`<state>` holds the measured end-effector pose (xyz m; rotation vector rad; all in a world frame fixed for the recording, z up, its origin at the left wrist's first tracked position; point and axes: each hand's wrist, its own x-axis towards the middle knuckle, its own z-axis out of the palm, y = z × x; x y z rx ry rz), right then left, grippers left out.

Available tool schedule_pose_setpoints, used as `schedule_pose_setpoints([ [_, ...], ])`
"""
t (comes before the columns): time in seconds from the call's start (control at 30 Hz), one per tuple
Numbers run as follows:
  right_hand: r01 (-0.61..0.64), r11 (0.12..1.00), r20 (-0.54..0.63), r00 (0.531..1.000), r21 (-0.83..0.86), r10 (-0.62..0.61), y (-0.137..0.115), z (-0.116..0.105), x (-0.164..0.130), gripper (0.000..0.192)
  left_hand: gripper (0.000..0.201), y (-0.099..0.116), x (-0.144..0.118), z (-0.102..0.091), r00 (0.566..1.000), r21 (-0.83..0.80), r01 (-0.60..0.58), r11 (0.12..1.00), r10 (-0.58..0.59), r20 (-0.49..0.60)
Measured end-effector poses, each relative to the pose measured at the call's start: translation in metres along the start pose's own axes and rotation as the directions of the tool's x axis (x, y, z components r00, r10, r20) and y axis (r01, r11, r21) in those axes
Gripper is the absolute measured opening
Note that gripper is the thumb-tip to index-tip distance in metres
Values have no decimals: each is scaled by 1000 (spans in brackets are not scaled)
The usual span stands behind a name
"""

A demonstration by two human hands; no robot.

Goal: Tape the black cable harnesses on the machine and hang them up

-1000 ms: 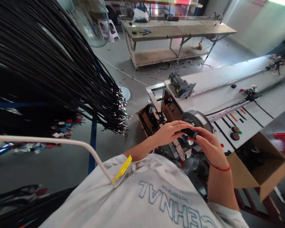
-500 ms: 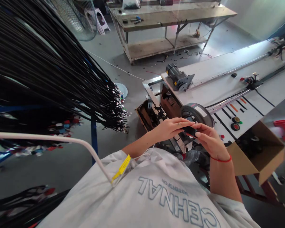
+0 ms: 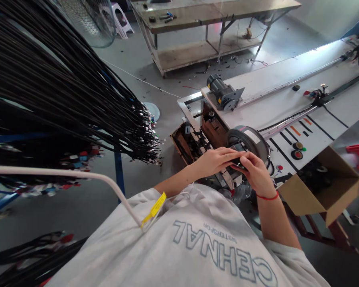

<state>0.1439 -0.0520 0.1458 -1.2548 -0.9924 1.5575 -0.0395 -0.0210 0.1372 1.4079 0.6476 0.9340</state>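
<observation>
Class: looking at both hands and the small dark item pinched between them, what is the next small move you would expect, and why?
Probably a small peel or pull: the left hand and right hand meet fingertip to fingertip on a small black strip-like piece, just in front of the large grey round reel.

Factory workshop, cable bundles (image 3: 62, 91), workbench (image 3: 209, 16)

Daylight pours in from the upper right, glaring off the long white work surface (image 3: 287, 75). The hanging bundle of black cables (image 3: 48, 87) sits in deep shadow. Wide-angle distortion bends the edges; corners slightly soft.
</observation>
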Motion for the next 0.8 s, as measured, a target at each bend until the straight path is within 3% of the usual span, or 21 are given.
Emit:
schedule_pose_setpoints([
  [0.1,-6,995,-12,1000,104,7,5,6,-8,43,46,-11,-1,2,992,-21,-25,999,22,-128],
  [0.17,52,998,20,998,-20,-52,5,4,-13,43,47,-18,-2,2,987,-26,-11,1000,6,-159],
  [0.23,185,957,13,982,-225,-187,2,-3,-17,37,49,-24,-3,-1,995,-53,38,998,-43,-95],
  [0.3,324,856,20,938,-403,-346,-6,-11,-18,36,52,-26,-4,-3,996,-84,94,992,-94,15],
  [0.37,422,734,109,894,-532,-435,-16,-17,-17,31,53,-24,-4,-7,987,-113,138,984,-127,98],
  [0.43,491,620,239,862,-612,-447,-24,-22,-16,21,53,-21,-4,-11,979,-139,168,976,-149,143],
  [0.53,550,507,408,834,-664,-371,-22,-26,-17,12,52,-27,-4,-17,946,-183,257,949,-209,247],
  [0.6,545,508,496,834,-667,-244,-9,-29,-19,14,51,-42,-5,-19,868,-200,396,896,-294,401],
  [0.67,486,591,543,834,-643,-95,11,-31,-22,25,47,-67,-8,-16,721,-185,583,791,-399,567],
  [0.73,379,680,500,866,-628,-22,36,-34,-24,33,41,-96,-12,-10,609,-180,715,676,-475,635],
  [0.8,224,781,376,926,-583,15,64,-37,-26,38,34,-126,-18,1,527,-197,815,545,-554,644],
])
